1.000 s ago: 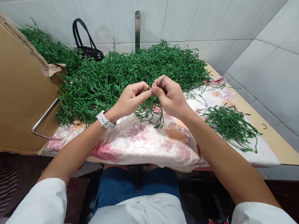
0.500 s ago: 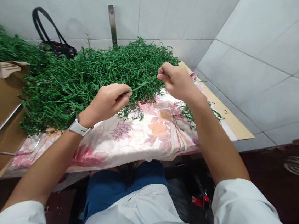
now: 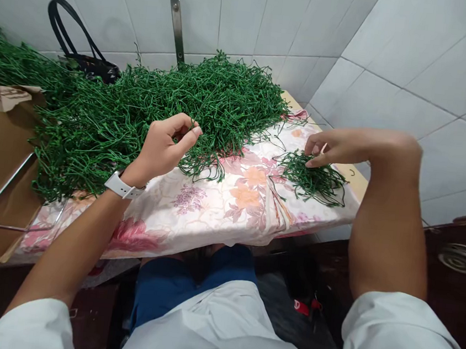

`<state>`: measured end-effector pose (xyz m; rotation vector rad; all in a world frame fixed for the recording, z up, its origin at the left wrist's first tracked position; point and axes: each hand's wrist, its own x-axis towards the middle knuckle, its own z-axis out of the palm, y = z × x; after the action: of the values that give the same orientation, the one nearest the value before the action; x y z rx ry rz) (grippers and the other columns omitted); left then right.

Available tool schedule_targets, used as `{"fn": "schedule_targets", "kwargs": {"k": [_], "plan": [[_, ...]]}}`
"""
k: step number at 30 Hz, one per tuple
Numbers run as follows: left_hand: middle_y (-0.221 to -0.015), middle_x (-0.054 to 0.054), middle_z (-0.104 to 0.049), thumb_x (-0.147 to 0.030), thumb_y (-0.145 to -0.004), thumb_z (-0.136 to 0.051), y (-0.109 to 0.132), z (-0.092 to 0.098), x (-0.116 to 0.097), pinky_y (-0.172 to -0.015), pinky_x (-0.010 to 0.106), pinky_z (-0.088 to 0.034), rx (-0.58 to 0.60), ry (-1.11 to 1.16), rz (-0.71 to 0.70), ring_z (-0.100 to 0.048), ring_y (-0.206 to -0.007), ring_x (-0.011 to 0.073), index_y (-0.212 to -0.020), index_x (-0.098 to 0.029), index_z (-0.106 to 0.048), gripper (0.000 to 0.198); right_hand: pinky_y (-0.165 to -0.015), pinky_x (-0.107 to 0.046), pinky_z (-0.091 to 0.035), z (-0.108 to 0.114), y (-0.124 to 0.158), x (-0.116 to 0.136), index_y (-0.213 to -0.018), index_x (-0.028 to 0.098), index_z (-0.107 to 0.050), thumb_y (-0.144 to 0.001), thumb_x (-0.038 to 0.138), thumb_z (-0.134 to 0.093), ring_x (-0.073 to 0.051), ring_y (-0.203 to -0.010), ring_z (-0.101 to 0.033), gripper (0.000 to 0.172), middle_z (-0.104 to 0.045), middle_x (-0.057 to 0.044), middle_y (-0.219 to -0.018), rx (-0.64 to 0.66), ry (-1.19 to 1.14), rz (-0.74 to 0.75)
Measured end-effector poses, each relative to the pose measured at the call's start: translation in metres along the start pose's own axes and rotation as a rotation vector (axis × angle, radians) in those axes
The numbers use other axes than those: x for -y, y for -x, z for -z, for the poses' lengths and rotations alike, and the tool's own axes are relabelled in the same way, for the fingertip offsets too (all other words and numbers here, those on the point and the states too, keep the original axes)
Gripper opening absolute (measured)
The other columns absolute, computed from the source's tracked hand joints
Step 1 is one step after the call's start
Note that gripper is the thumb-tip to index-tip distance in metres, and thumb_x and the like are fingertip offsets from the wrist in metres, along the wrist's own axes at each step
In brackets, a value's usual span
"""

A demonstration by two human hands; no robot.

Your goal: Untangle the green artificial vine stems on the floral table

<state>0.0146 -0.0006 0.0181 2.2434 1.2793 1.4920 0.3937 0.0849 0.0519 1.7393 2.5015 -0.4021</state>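
Note:
A large heap of thin green stems [image 3: 220,95] with small knobbed tips covers the back of the table. My left hand [image 3: 167,142], a white watch band on its wrist, is at the heap's front edge. Its thumb and forefinger are pinched, with a bit of green stem between their tips. Farther right, my right hand [image 3: 331,146] hangs over a smaller pile of the same stems [image 3: 313,180]. Its fingers are bent and slightly apart, the tips at the top of that pile, and nothing shows between them.
A flowered cloth [image 3: 199,215] covers the table. At the left stands a cardboard box [image 3: 0,172] beside a bent metal wire frame [image 3: 6,189]. Behind the heap are a black handbag [image 3: 98,69] and a metal bracket [image 3: 177,30] on the tiled wall.
Both hands held a green strand stretched between them. My right hand has since moved right and down to the small pile and opened; my left hand has barely shifted.

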Motion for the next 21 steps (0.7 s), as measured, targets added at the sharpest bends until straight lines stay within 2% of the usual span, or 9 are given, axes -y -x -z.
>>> {"fn": "schedule_targets", "kwargs": {"k": [3, 5, 7, 11, 12, 16, 18, 21], "plan": [[-0.057, -0.004, -0.045, -0.033, -0.089, -0.066, 0.000, 0.000, 0.001, -0.053, 0.028, -0.027, 0.011, -0.002, -0.014, -0.035, -0.052, 0.0088, -0.071, -0.020, -0.058, 0.023, -0.080, -0.033, -0.051, 0.019, 0.017, 0.021, -0.104, 0.017, -0.076, -0.092, 0.020, -0.081, -0.020, -0.097, -0.069, 0.013, -0.078, -0.013, -0.119, 0.218, -0.031, -0.144], [-0.057, -0.004, -0.047, -0.035, -0.090, -0.067, 0.000, 0.000, 0.003, -0.053, 0.029, -0.027, 0.012, 0.020, -0.009, -0.036, -0.052, 0.0091, -0.070, -0.021, -0.056, 0.027, -0.085, -0.034, -0.049, 0.027, 0.025, 0.031, -0.104, 0.017, -0.076, -0.098, 0.025, -0.075, -0.021, -0.102, -0.068, 0.010, -0.077, -0.014, -0.121, 0.220, -0.056, -0.165], [-0.057, -0.003, -0.047, -0.035, -0.090, -0.068, 0.000, 0.000, 0.004, -0.053, 0.029, -0.027, 0.008, 0.040, 0.008, -0.036, -0.053, 0.0093, -0.068, -0.021, -0.054, 0.029, -0.089, -0.035, -0.048, 0.028, 0.025, 0.035, -0.105, 0.017, -0.076, -0.104, 0.028, -0.067, -0.022, -0.105, -0.068, 0.014, -0.077, -0.014, -0.122, 0.177, -0.064, -0.162], [-0.057, -0.003, -0.047, -0.034, -0.089, -0.068, 0.001, -0.001, 0.006, -0.053, 0.028, -0.028, 0.009, 0.053, 0.040, -0.038, -0.054, 0.0090, -0.069, -0.020, -0.054, 0.028, -0.089, -0.036, -0.046, 0.008, -0.004, 0.035, -0.122, 0.013, -0.069, -0.109, 0.033, -0.053, -0.025, -0.114, -0.065, 0.029, -0.070, -0.017, -0.135, 0.030, -0.021, -0.050], [-0.057, -0.003, -0.048, -0.034, -0.088, -0.068, 0.001, -0.001, 0.007, -0.053, 0.028, -0.028, 0.009, 0.060, 0.043, -0.038, -0.054, 0.0088, -0.069, -0.020, -0.054, 0.028, -0.088, -0.035, -0.046, 0.000, -0.015, 0.033, -0.124, 0.012, -0.067, -0.109, 0.034, -0.051, -0.025, -0.111, -0.065, 0.031, -0.071, -0.018, -0.132, 0.026, 0.012, 0.000], [-0.062, -0.002, -0.054, -0.032, -0.088, -0.066, 0.000, -0.001, 0.007, -0.053, 0.026, -0.029, -0.002, 0.087, 0.072, -0.039, -0.054, 0.0078, -0.069, -0.020, -0.053, 0.026, -0.072, -0.033, -0.042, -0.033, -0.047, 0.021, -0.104, 0.013, -0.066, -0.100, 0.036, -0.058, -0.023, -0.084, -0.063, 0.025, -0.073, -0.015, -0.102, 0.129, 0.146, 0.030], [-0.063, -0.002, -0.055, -0.031, -0.087, -0.064, 0.000, 0.000, 0.007, -0.053, 0.026, -0.030, -0.001, 0.087, 0.088, -0.040, -0.054, 0.0077, -0.069, -0.020, -0.052, 0.024, -0.071, -0.032, -0.042, -0.042, -0.049, 0.012, -0.100, 0.015, -0.063, -0.097, 0.038, -0.058, -0.023, -0.082, -0.062, 0.024, -0.072, -0.014, -0.099, 0.144, 0.162, 0.040], [-0.061, -0.003, -0.052, -0.031, -0.087, -0.063, 0.000, 0.000, 0.005, -0.053, 0.026, -0.030, 0.001, 0.080, 0.086, -0.040, -0.055, 0.0079, -0.069, -0.020, -0.051, 0.025, -0.072, -0.032, -0.042, -0.047, -0.039, 0.002, -0.096, 0.018, -0.061, -0.095, 0.036, -0.055, -0.024, -0.083, -0.062, 0.019, -0.071, -0.012, -0.096, 0.140, 0.141, 0.061]]}}
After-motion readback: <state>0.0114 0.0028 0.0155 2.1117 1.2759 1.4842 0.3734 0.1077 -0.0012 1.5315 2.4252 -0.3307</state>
